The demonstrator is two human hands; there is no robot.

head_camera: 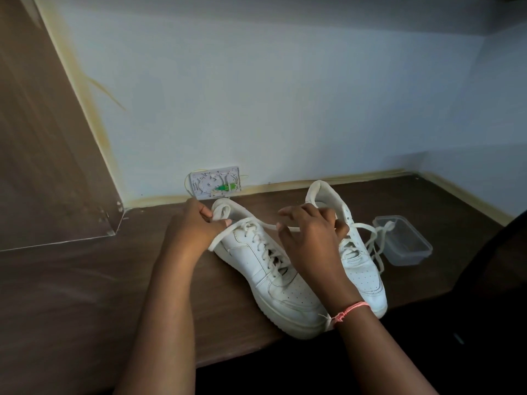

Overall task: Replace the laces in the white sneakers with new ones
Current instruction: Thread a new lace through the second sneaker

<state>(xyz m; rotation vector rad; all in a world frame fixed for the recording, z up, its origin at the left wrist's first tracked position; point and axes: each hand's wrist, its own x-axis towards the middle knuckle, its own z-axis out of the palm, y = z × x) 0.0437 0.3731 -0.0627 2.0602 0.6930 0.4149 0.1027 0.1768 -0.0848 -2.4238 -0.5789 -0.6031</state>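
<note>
Against the pale wall, on the dark table, both the left hand and the right hand pinched the lace of the near sneaker, seemingly unlacing; drawing it from the top eyelets came next.

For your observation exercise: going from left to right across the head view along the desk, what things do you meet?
Left hand → laced sneaker → right hand → second sneaker → clear plastic container. The wall socket plate, set further back, is left out.
</note>
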